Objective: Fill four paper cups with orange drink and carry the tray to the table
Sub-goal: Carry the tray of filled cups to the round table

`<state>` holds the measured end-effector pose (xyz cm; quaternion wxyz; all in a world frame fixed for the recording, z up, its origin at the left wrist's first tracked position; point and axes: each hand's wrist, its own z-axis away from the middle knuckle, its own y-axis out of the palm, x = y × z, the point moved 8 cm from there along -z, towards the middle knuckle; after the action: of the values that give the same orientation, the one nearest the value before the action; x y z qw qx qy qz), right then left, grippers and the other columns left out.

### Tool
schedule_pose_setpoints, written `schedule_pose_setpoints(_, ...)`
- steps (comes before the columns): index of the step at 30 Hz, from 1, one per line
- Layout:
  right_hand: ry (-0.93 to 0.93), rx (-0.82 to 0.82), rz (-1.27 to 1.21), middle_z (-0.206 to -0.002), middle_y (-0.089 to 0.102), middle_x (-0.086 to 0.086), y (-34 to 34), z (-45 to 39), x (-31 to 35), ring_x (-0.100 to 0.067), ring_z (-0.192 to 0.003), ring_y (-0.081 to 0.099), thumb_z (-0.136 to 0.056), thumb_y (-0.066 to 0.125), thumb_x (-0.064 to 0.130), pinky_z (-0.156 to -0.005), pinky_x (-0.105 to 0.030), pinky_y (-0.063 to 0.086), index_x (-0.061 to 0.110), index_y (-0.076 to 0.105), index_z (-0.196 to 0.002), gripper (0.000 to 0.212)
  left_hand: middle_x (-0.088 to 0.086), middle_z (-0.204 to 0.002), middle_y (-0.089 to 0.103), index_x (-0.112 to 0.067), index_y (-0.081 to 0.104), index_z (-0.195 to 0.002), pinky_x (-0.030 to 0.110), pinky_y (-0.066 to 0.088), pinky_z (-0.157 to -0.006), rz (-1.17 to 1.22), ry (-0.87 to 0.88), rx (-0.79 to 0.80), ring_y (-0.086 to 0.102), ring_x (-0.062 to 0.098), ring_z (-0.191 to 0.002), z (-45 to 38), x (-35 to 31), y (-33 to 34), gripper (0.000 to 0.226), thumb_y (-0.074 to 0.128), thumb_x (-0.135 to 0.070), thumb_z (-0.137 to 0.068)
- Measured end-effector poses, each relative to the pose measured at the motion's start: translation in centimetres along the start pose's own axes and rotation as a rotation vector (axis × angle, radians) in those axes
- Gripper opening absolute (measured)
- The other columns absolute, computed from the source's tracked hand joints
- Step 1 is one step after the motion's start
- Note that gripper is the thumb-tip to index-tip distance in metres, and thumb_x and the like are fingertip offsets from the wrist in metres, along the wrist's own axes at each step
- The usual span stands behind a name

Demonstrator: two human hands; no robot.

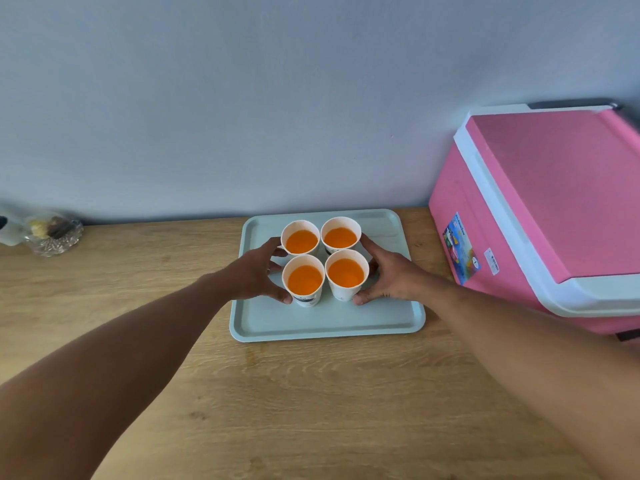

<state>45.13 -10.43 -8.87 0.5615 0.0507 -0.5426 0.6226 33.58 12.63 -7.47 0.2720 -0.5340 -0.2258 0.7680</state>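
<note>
Far left on the pale wooden counter [311,393] sits a small cut-glass dish of sweets [55,235], well clear of me. My left hand [258,271] cups the left pair of the four white paper cups of orange drink [304,280], thumb low against the near cup, fingers spread wide towards the far one; it steadies rather than clamps. All four stand upright in a tight square, walls touching, on the far middle of the pale green rectangular plastic tray [325,323]. My right hand [388,275] mirrors it on the right pair, thumb at the near cup's base.

These cups are thin and soft (squeeze and they buckle), and the drink will slosh. I judge the stiff tray's short edges the better hold, kept level. At the right stands a pink and white cooler box [540,209].
</note>
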Motion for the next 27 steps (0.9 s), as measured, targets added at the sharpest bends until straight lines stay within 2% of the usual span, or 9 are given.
schedule_pose_setpoints(3, 0.057, -0.035, 0.065, -0.111, 0.063, 0.006, -1.2, 0.5, -1.1, -0.010, -0.102, 0.061, -0.065, 0.096, 0.049, -0.091, -0.035, 0.053, 0.055, 0.001, -0.161, 0.135, -0.005, -0.135, 0.057, -0.032, 0.037, -0.147, 0.035, 0.055, -0.093, -0.087, -0.014, -0.096, 0.060, 0.016, -0.113, 0.6, 1.3, -1.9, 0.106, 0.097, -0.033, -0.060)
schedule_pose_setpoints(6, 0.138, -0.182, 0.107, -0.106, 0.061, 0.006, -3.3, 1.2, -2.9, -0.012, -0.096, 0.061, -0.075, 0.090, 0.048, -0.083, -0.032, 0.050, 0.042, 0.017, -0.164, 0.115, 0.005, -0.125, 0.061, -0.019, 0.049, -0.143, 0.038, 0.053, -0.088, -0.161, -0.063, -0.286, 0.059, 0.020, -0.100, 1.8, 3.2, -4.8, 0.091, 0.095, -0.027, -0.065)
schedule_pose_setpoints(9, 0.199, -0.290, 0.088, -0.121, 0.064, 0.002, -4.3, 2.3, -4.8, -0.020, -0.111, 0.063, -0.083, 0.084, 0.043, -0.091, -0.035, 0.052, 0.031, 0.037, -0.158, 0.089, 0.008, -0.123, 0.062, -0.015, 0.053, -0.140, 0.038, 0.052, -0.087, -0.272, -0.151, -0.377, 0.057, 0.018, -0.094, 2.8, 5.3, -6.3, 0.077, 0.090, -0.026, -0.073)
schedule_pose_setpoints(12, 0.210, -0.309, 0.029, -0.137, 0.065, 0.004, -4.1, 3.4, -5.7, -0.022, -0.123, 0.062, -0.087, 0.081, 0.033, -0.097, -0.037, 0.051, 0.028, 0.049, -0.148, 0.068, 0.010, -0.122, 0.060, -0.013, 0.054, -0.140, 0.036, 0.047, -0.089, -0.316, -0.269, -0.334, 0.054, 0.018, -0.094, 3.9, 7.3, -5.6, 0.069, 0.084, -0.031, -0.080)
schedule_pose_setpoints(15, 0.250, -0.296, 0.035, -0.141, 0.063, 0.002, -3.3, 4.3, -6.5, -0.024, -0.128, 0.060, -0.089, 0.079, 0.032, -0.098, -0.035, 0.048, 0.028, 0.047, -0.150, 0.069, 0.008, -0.117, 0.060, -0.012, 0.055, -0.140, 0.037, 0.044, -0.091, -0.301, -0.343, -0.323, 0.056, 0.025, -0.108, 4.7, 8.2, -4.4, 0.062, 0.076, -0.036, -0.087)
schedule_pose_setpoints(17, 0.257, -0.284, 0.020, -0.144, 0.062, 0.001, -2.8, 4.8, -6.7, -0.024, -0.131, 0.057, -0.092, 0.077, 0.031, -0.102, -0.035, 0.047, 0.028, 0.046, -0.152, 0.069, 0.002, -0.103, 0.060, -0.012, 0.058, -0.138, 0.037, 0.044, -0.090, -0.278, -0.350, -0.328, 0.055, 0.026, -0.110, 5.0, 8.0, -3.8, 0.056, 0.074, -0.034, -0.089)
schedule_pose_setpoints(20, 0.251, -0.267, -0.017, -0.146, 0.061, 0.001, -2.4, 5.2, -6.8, -0.024, -0.134, 0.056, -0.094, 0.075, 0.026, -0.106, -0.035, 0.046, 0.031, 0.045, -0.155, 0.069, 0.000, -0.095, 0.063, -0.017, 0.061, -0.136, 0.034, 0.044, -0.082, -0.254, -0.351, -0.323, 0.056, 0.023, -0.096, 5.3, 7.9, -3.0, 0.049, 0.071, -0.031, -0.091)
schedule_pose_setpoints(24, 0.249, -0.276, -0.033, -0.147, 0.062, 0.000, -2.1, 5.8, -7.1, -0.024, -0.135, 0.055, -0.094, 0.076, 0.022, -0.104, -0.030, 0.043, 0.032, 0.045, -0.156, 0.071, 0.009, -0.109, 0.072, -0.022, 0.060, -0.140, 0.037, 0.054, -0.085, -0.131, -0.377, -0.338, 0.068, 0.029, -0.093, 6.1, 8.2, -2.2, 0.048, 0.069, -0.026, -0.093)
schedule_pose_setpoints(27, 0.252, -0.264, -0.031, -0.148, 0.060, 0.001, -1.7, 6.4, -7.2, -0.023, -0.136, 0.055, -0.094, 0.076, 0.022, -0.101, -0.026, 0.041, 0.033, 0.042, -0.158, 0.073, 0.006, -0.099, 0.073, -0.020, 0.061, -0.138, 0.030, 0.056, -0.066, -0.034, -0.374, -0.362, 0.073, 0.025, -0.072, 6.7, 8.2, -1.7, 0.045, 0.069, -0.020, -0.093)
